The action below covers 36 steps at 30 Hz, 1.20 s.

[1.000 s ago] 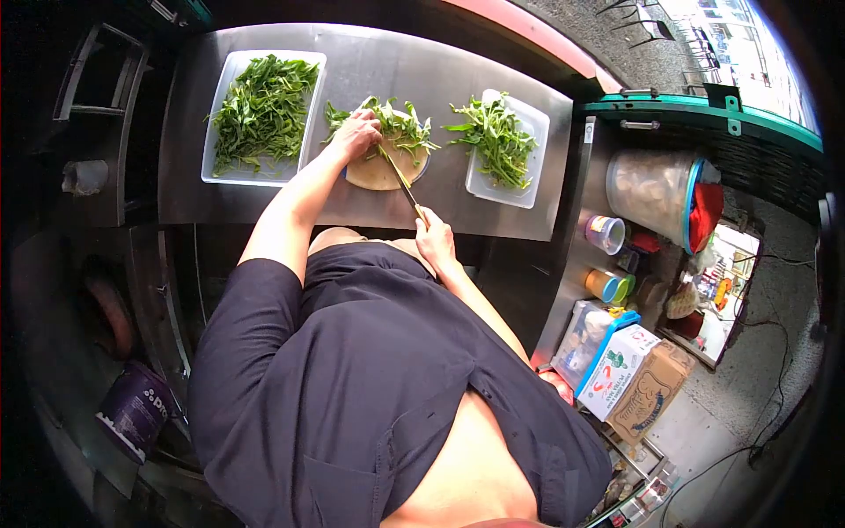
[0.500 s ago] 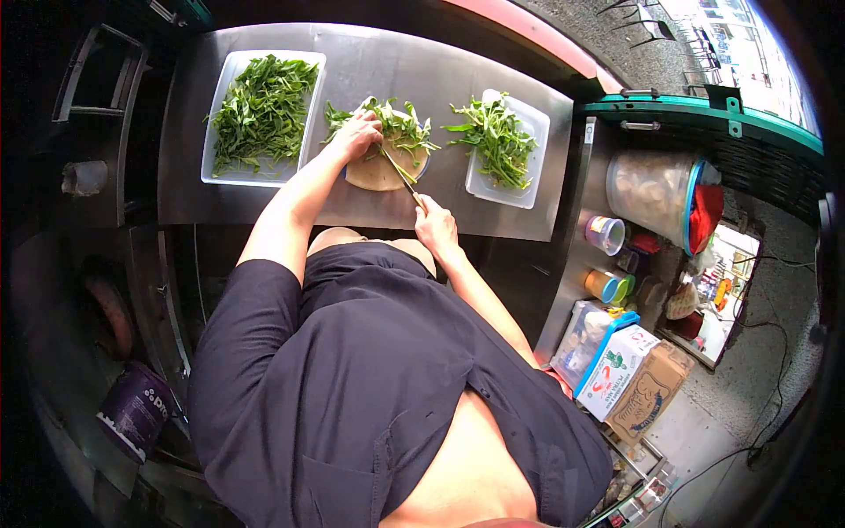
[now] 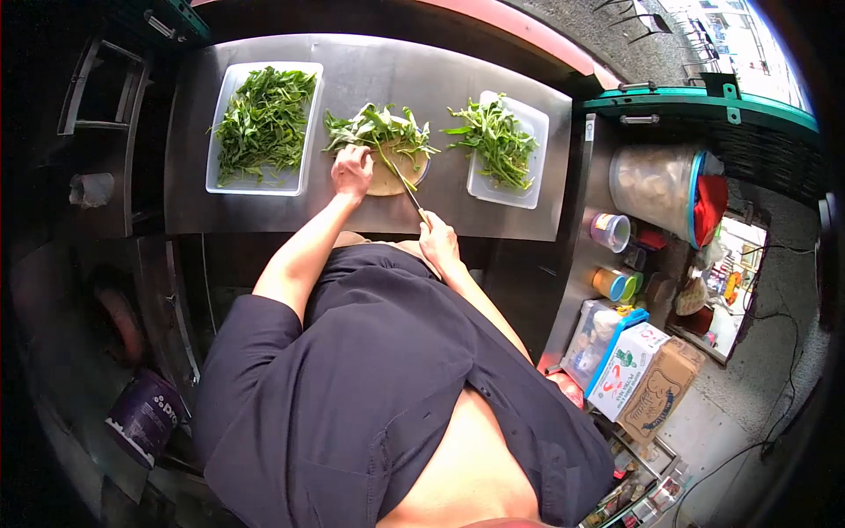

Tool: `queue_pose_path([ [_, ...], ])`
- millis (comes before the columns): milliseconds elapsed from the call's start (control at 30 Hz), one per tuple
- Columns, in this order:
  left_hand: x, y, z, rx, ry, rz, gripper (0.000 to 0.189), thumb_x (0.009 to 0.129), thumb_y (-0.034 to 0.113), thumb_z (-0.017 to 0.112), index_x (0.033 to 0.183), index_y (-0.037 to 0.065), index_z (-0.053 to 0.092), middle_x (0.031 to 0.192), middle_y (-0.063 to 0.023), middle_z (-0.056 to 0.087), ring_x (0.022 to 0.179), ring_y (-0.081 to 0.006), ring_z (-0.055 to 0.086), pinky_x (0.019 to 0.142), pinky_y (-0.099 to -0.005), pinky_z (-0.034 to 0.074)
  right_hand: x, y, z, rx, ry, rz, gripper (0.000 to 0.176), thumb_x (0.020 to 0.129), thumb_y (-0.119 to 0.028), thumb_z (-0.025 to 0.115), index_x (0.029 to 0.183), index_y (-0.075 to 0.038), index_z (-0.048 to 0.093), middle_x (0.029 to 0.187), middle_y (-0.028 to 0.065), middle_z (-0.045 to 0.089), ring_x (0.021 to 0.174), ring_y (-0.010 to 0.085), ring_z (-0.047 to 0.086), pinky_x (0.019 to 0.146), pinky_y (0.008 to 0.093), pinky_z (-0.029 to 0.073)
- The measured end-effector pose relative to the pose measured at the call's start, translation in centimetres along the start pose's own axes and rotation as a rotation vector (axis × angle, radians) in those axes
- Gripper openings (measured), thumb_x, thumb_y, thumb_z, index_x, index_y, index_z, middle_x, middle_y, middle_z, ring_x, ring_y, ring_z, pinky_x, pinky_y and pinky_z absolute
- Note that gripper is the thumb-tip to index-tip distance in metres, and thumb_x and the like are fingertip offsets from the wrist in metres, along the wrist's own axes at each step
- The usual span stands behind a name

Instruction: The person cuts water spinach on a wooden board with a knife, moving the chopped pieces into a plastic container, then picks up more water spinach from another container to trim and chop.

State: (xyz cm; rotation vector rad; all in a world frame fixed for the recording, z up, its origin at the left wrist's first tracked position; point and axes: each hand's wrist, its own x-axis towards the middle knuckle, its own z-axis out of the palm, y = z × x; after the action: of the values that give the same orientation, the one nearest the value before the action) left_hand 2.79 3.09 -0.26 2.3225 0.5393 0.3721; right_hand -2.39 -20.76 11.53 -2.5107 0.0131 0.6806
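Note:
A round cutting board (image 3: 383, 185) lies on the metal table, its far half covered by leafy green stalks (image 3: 378, 128). My left hand (image 3: 353, 173) is at the board's near left edge, fingers curled just below the leaves; what they hold, if anything, is hidden. In my right hand (image 3: 438, 241), at the table's near edge, is a knife (image 3: 415, 201) by its handle. Its blade points up and left over the board, beside a few stalks. Left of the board stands a clear plastic tray (image 3: 211, 176) heaped with cut greens (image 3: 264, 123).
A second plastic tray (image 3: 539, 132) with long-stalked greens (image 3: 497, 141) stands on the right of the metal table (image 3: 370, 62). Farther right are a large lidded tub (image 3: 651, 189), small containers (image 3: 609, 231) and cardboard boxes (image 3: 660, 387). A purple bucket (image 3: 145, 414) sits low at left.
My left hand has drawn back from the greens toward the board's near left edge. My right hand still holds the knife in nearly the same place. The whole view has shifted slightly.

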Motion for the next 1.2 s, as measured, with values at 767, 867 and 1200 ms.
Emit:
queue_pose_path([
  [767, -1.6, -2.0, -1.1, 0.436, -0.581, 0.512, 0.072, 0.086, 0.007, 0.057, 0.156, 0.012, 0.042, 0.168, -0.0030, 0.029, 0.151, -0.0283, 0.031, 0.119, -0.0505, 0.033, -1.3, -0.3, 1.5, -0.014, -0.055, -0.098, 0.038, 0.098, -0.015, 0.054, 0.134, -0.009, 0.059, 0.099, 0.0337, 0.069, 0.097, 0.0496, 0.069, 0.086, 0.0560, 0.056],
  [867, -1.3, -1.5, -1.6, 0.464, -0.611, 0.524, 0.076, 0.088, 0.006, 0.055, 0.160, 0.015, 0.035, 0.170, -0.0031, 0.026, 0.151, -0.0295, 0.031, 0.119, -0.0491, 0.032, -0.9, -0.6, 1.0, -0.043, -0.066, -0.124, 0.038, 0.097, -0.014, 0.053, 0.135, -0.008, 0.059, 0.098, 0.0339, 0.069, 0.097, 0.0500, 0.068, 0.086, 0.0560, 0.056],
  [1200, -0.7, -2.0, -1.3, 0.456, -0.673, 0.527, 0.080, 0.086, 0.005, 0.056, 0.161, 0.022, 0.035, 0.170, -0.0034, 0.025, 0.152, -0.0309, 0.031, 0.118, -0.0512, 0.032, -0.6, -2.1, 0.0, -0.047, -0.075, -0.066, 0.036, 0.098, -0.017, 0.053, 0.133, -0.010, 0.061, 0.102, 0.0324, 0.069, 0.100, 0.0492, 0.068, 0.089, 0.0557, 0.054],
])
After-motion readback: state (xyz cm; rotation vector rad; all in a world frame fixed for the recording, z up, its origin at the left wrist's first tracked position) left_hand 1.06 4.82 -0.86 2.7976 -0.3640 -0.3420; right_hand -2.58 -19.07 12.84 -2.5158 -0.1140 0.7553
